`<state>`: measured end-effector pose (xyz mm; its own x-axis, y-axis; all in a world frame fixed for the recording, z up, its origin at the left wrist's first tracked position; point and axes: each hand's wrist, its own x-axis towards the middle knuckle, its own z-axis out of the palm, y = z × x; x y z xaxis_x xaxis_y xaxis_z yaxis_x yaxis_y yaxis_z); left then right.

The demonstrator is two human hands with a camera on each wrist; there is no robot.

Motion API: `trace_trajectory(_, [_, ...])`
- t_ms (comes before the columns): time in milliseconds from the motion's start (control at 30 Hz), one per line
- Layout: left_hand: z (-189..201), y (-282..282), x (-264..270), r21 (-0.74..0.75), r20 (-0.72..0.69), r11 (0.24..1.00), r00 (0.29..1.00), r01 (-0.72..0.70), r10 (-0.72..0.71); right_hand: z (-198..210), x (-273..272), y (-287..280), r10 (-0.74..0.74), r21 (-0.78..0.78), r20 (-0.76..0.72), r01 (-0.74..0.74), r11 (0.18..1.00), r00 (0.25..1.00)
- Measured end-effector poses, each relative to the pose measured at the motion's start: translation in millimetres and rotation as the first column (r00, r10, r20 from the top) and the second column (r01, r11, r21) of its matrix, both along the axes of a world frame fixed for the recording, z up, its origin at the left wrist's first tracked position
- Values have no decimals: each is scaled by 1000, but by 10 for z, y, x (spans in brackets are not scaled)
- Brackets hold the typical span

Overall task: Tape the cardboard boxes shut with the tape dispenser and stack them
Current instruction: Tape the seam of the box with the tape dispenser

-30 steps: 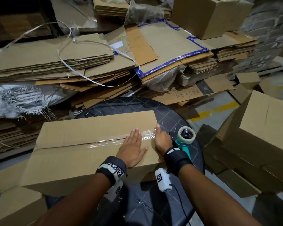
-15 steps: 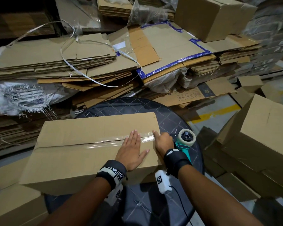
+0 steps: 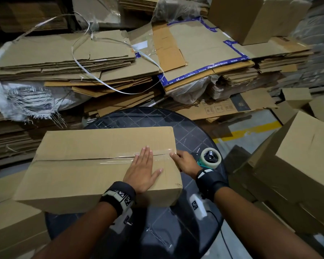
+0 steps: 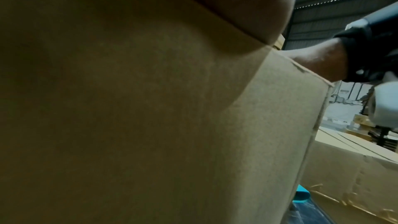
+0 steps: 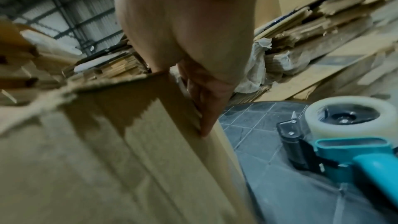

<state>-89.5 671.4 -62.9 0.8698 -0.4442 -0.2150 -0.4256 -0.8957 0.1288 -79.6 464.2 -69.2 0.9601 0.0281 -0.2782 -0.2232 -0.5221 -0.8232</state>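
On a dark round table point(image 3: 193, 133) amid flattened cardboard, a box point(image 3: 86, 165) is pressed flat-fingered by the left hand point(image 3: 141, 170); the right hand's point(image 3: 185, 162) straight fingers smooth tape over its end. The tape dispenser point(image 3: 209, 158) lies alongside.

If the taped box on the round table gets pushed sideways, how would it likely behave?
The cardboard box would probably slide rather than tip: it lies low and wide on the table. It overhangs the near edge, so a push toward the person might drop it. The left hand, lying flat on top, leaves no visible dent, suggesting stiff flaps.
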Motion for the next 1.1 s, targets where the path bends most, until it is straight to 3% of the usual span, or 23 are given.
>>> trace_trajectory(200, [86,-256,41,5,-13,999,999,40,-40,-93,34,-20,-18,-20,118,21,1000,993])
trace_trajectory(367, [63,-436,66,-40,-29,997,998,61,-62,-63,82,-167,-87,198,-61,98,975,994])
trace_trajectory(467, [108,-420,54,-37,-29,997,998,63,-64,30,95,-228,-8,296,-169,59,953,986])
trace_trajectory(667, [102,-335,48,-40,-28,998,998,52,-53,48,133,-97,113,-86,-16,-114,990,993])
trace_trajectory(767, [99,-75,26,-13,-61,1000,998,6,-7,67,150,-94,116,-156,-13,-116,981,993])
trace_trajectory(1000, [83,691,17,-5,-90,996,992,-85,85,127,76,86,-77,-264,-2,74,962,997])
trace_trajectory(1100, [93,693,-10,-25,-89,996,993,-85,83,248,-51,303,-163,-424,72,178,888,984])
